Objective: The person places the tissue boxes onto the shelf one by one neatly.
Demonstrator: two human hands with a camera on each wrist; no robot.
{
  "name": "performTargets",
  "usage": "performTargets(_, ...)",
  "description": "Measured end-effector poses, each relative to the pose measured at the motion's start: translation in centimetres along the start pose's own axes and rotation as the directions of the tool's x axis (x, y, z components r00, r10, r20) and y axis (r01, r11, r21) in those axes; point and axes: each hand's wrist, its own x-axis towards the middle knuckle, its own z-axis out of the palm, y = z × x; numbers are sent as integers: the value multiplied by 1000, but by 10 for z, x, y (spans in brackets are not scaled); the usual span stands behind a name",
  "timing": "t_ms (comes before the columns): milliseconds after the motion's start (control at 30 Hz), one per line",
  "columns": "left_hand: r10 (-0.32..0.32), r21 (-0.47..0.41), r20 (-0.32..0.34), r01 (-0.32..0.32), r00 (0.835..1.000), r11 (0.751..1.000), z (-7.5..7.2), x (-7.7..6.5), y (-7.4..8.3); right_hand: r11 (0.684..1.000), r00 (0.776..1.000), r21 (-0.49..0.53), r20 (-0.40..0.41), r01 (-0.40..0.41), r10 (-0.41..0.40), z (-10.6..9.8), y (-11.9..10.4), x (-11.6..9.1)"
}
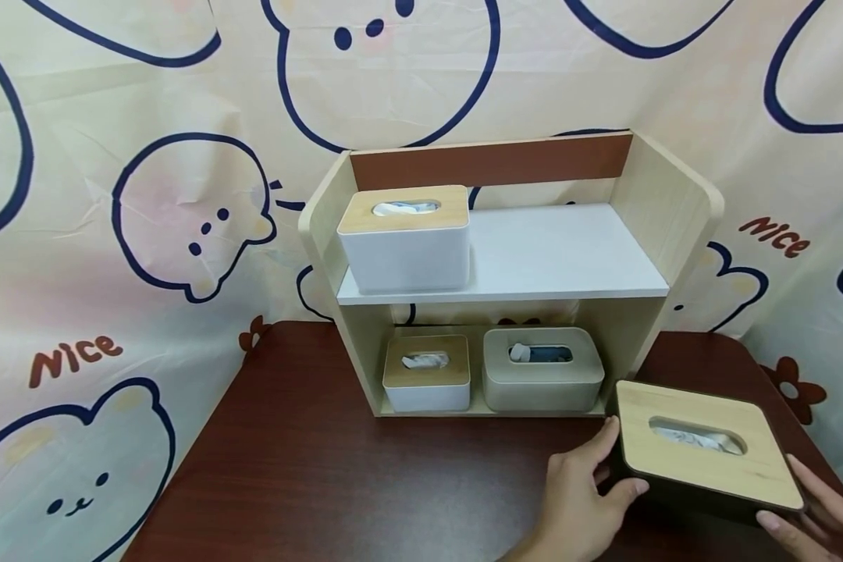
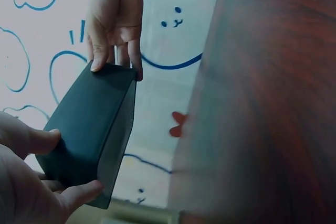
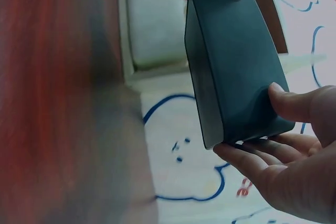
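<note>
Both hands hold a black tissue box (image 1: 709, 449) with a light wooden lid, at the right of the table in the head view. My left hand (image 1: 583, 492) grips its left end, thumb on the near side and fingers around the far corner. My right hand (image 1: 818, 511) grips the right end. In the left wrist view the box's dark side (image 2: 89, 108) spans between the two hands, above the table. The right wrist view shows the right hand (image 3: 294, 145) with its thumb on the side and fingers round the end. White tissue shows in the lid's slot.
A two-tier wooden shelf (image 1: 639, 269) stands at the back of the dark red table (image 1: 393, 484). A white tissue box with wooden lid (image 1: 407, 257) sits on its upper left. Below are a smaller wooden-lidded box (image 1: 428, 396) and a grey-beige tissue box (image 1: 544, 386).
</note>
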Motion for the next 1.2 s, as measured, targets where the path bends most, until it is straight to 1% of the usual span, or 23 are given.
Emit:
performTargets(133,6,-9,-16,-6,1000,1000,-22,-4,5,998,998,1,-13,63,-63,7,-31,-3)
performTargets(200,18,-6,-25,-18,1000,1000,-33,-6,6,995,996,-12,2,94,-94,9,-46,-4)
performTargets(333,21,-17,-48,-22,999,1000,-53,-9,10,994,995,-69,40,91,-88,15,-74,-4)
performTargets(467,40,28,-94,-38,995,999,-70,-11,11,990,995,-119,77,74,-65,23,-101,-5)
performTargets(533,63,75,-125,-53,990,996,-77,-12,12,990,993,-116,98,83,-72,27,-112,-4)
performTargets(567,71,84,-137,-60,988,995,-81,-13,12,990,991,-110,108,86,-74,29,-118,-4)
performTargets(633,81,97,-163,-66,983,993,-89,-14,13,989,987,-90,121,113,-102,32,-128,-4)
performTargets(667,79,84,-170,-65,982,994,-93,-15,14,988,985,-80,125,132,-121,33,-133,-4)
performTargets(733,68,39,-178,-62,982,997,-102,-16,15,982,978,-72,127,173,-163,35,-142,-4)
performTargets(833,41,-19,-191,-45,981,999,-115,-17,19,970,965,-33,121,239,-233,39,-156,-2)
performTargets(1033,39,-34,-235,-48,971,998,-137,-17,30,929,925,54,93,366,-370,43,-184,2)
performTargets(1133,41,-60,-246,-57,968,997,-146,-16,37,910,908,77,77,407,-412,42,-196,4)
performTargets(1200,44,-40,-254,-55,966,998,-151,-15,42,903,902,91,71,420,-426,41,-202,6)
